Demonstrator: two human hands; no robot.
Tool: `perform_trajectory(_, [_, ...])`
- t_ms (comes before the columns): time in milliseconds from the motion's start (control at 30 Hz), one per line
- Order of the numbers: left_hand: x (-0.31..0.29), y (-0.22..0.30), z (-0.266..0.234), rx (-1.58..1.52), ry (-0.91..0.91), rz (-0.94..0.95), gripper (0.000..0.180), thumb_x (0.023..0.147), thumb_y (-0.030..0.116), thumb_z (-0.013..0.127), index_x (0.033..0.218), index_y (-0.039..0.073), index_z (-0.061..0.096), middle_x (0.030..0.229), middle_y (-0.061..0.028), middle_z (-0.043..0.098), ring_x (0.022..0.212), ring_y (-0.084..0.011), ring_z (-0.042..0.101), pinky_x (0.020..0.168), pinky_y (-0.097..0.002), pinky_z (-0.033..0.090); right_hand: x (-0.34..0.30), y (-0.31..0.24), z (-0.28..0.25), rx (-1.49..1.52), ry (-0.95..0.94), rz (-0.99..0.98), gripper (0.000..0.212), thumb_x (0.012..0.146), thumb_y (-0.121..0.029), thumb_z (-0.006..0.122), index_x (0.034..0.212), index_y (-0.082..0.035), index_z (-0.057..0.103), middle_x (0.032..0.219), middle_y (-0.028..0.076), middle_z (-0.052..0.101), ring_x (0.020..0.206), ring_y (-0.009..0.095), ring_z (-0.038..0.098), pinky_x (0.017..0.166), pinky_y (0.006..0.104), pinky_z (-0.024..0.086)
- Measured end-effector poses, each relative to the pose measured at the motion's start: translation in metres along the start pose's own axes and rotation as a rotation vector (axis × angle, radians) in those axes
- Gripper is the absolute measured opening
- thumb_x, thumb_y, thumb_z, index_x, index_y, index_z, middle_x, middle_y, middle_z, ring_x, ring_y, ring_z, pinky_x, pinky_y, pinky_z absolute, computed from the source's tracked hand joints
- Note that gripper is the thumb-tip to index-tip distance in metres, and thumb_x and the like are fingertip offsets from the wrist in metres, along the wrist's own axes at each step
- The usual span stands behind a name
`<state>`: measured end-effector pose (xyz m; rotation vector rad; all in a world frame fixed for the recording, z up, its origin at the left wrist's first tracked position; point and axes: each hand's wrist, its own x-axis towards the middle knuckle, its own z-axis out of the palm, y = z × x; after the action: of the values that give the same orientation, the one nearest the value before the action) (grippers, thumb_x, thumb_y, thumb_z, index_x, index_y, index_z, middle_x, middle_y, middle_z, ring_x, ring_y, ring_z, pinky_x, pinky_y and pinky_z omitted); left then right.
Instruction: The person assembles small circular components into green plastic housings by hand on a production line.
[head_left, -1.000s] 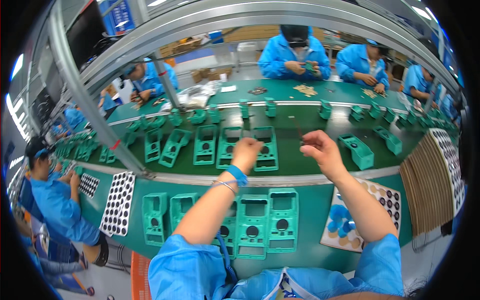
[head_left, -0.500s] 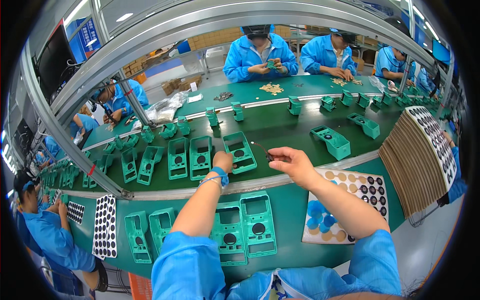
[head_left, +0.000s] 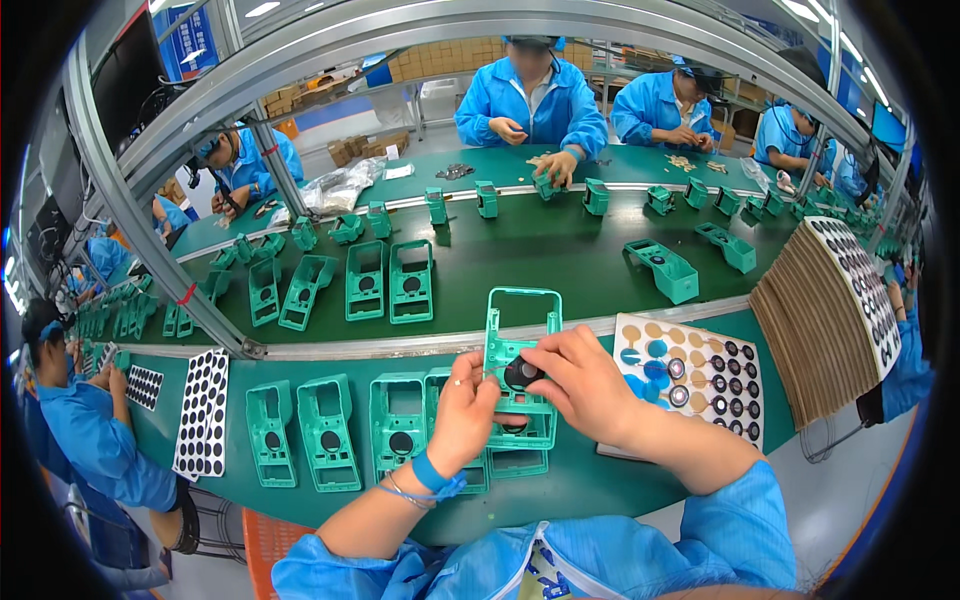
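A green plastic housing is tilted up in front of me, above the bench edge of the belt. My left hand grips its lower left side, fingers passing beneath. In the fingers of my right hand is a small round black speaker, held against the middle of the housing. A thin red wire shows beside it; the speaker's exact seating is hidden by my fingers. Below on the bench lie several similar housings, among them one with a black disc, partly covered by my left arm and the raised housing.
A sheet of round speakers and blue discs lies right of my hands, beside a tall stack of card sheets. Black-dotted sheets lie left. Beyond runs a dark green belt with housings. A metal frame post rises at left; co-workers sit opposite.
My left hand has lifted a housing off the belt and brought it nearer. My right hand has carried the wired speaker down and left to it. The co-worker opposite has reached to a small green part.
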<state>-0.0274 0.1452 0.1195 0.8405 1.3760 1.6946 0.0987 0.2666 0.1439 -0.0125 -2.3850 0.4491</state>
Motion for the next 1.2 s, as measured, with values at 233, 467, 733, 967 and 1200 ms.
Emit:
perform_trajectory(233, [-0.027, -0.013, 0.008, -0.079, 0.031, 0.08, 0.04, 0.086, -0.003, 0.038, 0.124, -0.003, 0.027, 0.109, -0.015, 0.048, 0.087, -0.0201, 0.058, 0.068, -0.0338, 0.058, -0.017, -0.015, 0.002, -0.033, -0.062, -0.016, 0.04, 0.065, -0.005, 0.071, 0.103, -0.002, 0.056, 0.096, 0.01, 0.053, 0.083, 0.028, 0.049, 0.07, 0.035, 0.044])
perform_trajectory(467, [-0.032, -0.017, 0.01, -0.098, 0.004, 0.106, 0.039, 0.087, -0.003, 0.039, 0.126, 0.0, 0.031, 0.117, -0.0133, 0.046, 0.097, -0.0204, 0.056, 0.072, -0.0347, 0.057, -0.018, -0.021, 0.004, -0.09, -0.06, -0.016, 0.034, 0.066, -0.006, 0.071, 0.097, -0.004, 0.06, 0.096, 0.009, 0.053, 0.079, 0.024, 0.05, 0.066, 0.0333, 0.045])
perform_trajectory(733, [-0.035, -0.019, 0.008, -0.106, -0.026, 0.102, 0.038, 0.088, -0.003, 0.038, 0.126, 0.0, 0.033, 0.116, -0.013, 0.047, 0.097, -0.0191, 0.055, 0.072, -0.0327, 0.058, -0.022, -0.02, 0.012, -0.122, -0.036, -0.032, 0.032, 0.066, -0.007, 0.071, 0.096, -0.006, 0.062, 0.095, 0.008, 0.054, 0.076, 0.022, 0.05, 0.064, 0.0312, 0.044])
perform_trajectory(967, [-0.035, -0.019, 0.008, -0.13, -0.024, 0.112, 0.038, 0.088, -0.003, 0.038, 0.126, -0.001, 0.033, 0.115, -0.0133, 0.048, 0.097, -0.0181, 0.055, 0.072, -0.0324, 0.058, -0.02, -0.02, 0.015, -0.125, -0.017, -0.032, 0.031, 0.065, -0.007, 0.071, 0.095, -0.006, 0.063, 0.094, 0.008, 0.054, 0.076, 0.022, 0.05, 0.064, 0.0308, 0.044])
perform_trajectory(1200, [-0.035, -0.021, 0.006, -0.135, -0.026, 0.117, 0.039, 0.088, -0.003, 0.038, 0.127, -0.002, 0.033, 0.115, -0.0134, 0.049, 0.098, -0.0184, 0.055, 0.071, -0.0326, 0.058, -0.022, -0.018, 0.018, -0.168, -0.008, -0.077, 0.033, 0.064, -0.007, 0.071, 0.095, -0.005, 0.062, 0.094, 0.008, 0.054, 0.076, 0.023, 0.05, 0.063, 0.0309, 0.044])
